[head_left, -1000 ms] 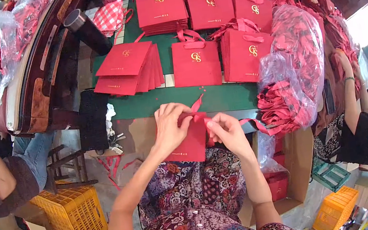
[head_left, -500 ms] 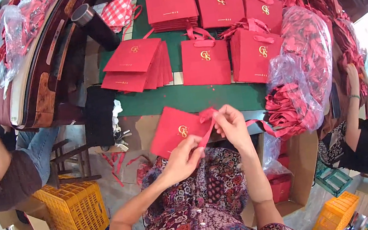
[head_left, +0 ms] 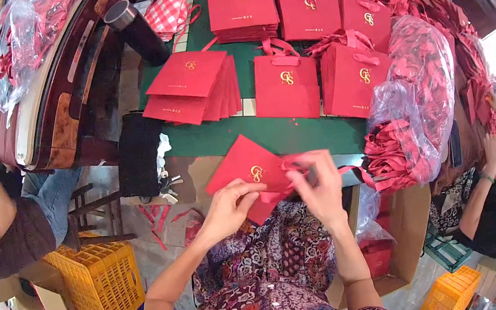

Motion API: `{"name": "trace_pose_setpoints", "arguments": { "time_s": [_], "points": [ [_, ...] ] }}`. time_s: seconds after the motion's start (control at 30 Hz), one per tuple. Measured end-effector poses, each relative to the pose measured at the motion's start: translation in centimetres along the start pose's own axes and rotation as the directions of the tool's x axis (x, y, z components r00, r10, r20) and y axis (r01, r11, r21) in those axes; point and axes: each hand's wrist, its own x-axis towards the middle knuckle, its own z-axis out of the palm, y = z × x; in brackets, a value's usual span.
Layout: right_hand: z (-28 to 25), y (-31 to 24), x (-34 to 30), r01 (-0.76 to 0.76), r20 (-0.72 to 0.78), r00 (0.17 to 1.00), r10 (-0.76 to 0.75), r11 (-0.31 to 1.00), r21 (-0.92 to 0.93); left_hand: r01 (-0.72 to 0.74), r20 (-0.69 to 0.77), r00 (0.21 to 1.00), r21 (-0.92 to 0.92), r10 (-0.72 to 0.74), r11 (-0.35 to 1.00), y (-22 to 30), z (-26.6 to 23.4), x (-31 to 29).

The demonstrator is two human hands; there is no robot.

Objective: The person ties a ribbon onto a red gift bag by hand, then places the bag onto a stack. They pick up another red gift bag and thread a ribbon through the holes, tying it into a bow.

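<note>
A small red paper bag (head_left: 242, 161) with a gold emblem is held tilted above my lap, just off the table's near edge. My left hand (head_left: 230, 209) is closed on the bag's lower left side, thumb and fingers over its face. At the bag's right corner, my right hand (head_left: 320, 186) has its fingers bent around a red ribbon (head_left: 291, 167); they are a little blurred. More red ribbon trails out to the right of that hand, toward a clear plastic bag (head_left: 419, 52) full of red ribbons.
Stacks of red paper bags (head_left: 242, 5) stand on the green tabletop (head_left: 238, 132). A dark tumbler (head_left: 137, 33) and a checked red-and-white cloth (head_left: 168, 16) sit at the back left. A cardboard box (head_left: 410, 233) is at my right, a yellow crate (head_left: 103, 279) at my left. Other people work on both sides.
The red paper bag has turned to a more diagonal angle. My left hand has shifted left along it, and my right hand has moved slightly right and down. The view has shifted a little.
</note>
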Motion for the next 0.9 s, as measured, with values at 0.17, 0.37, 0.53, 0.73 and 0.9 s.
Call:
{"name": "trace_pose_setpoints", "arguments": {
  "time_s": [0.17, 0.37, 0.53, 0.73, 0.9],
  "points": [
    [2.6, -1.3, -0.9, 0.105, 0.301, 0.944, -0.133, 0.989, 0.106, 0.033, 0.013, 0.999, -0.271, -0.031, 0.962, 0.2, -0.3, 1.0],
    [3.7, -0.1, -1.4, 0.089, 0.281, 0.952, -0.121, 0.988, 0.122, 0.024, 0.046, 0.999, -0.226, -0.014, 0.974, -0.9, -0.9, 1.2],
    [3.6, 0.1, -1.5, 0.026, 0.193, 0.981, -0.035, 0.999, 0.047, -0.079, -0.298, 0.939, 0.301, 0.172, 0.95, -1.2, -1.5, 1.1],
    [4.0, 0.4, -1.2, -0.028, 0.047, 0.998, 0.031, 0.997, -0.07, 0.098, -0.34, 0.94, 0.318, 0.017, 0.943, -1.6, -0.7, -1.0],
    [4.1, 0.5, -1.0, 0.002, 0.035, 0.999, 0.002, 0.992, -0.13, 0.185, -0.306, 0.947, 0.275, -0.097, 0.943, -0.7, -1.3, -0.7]
  ]
}}
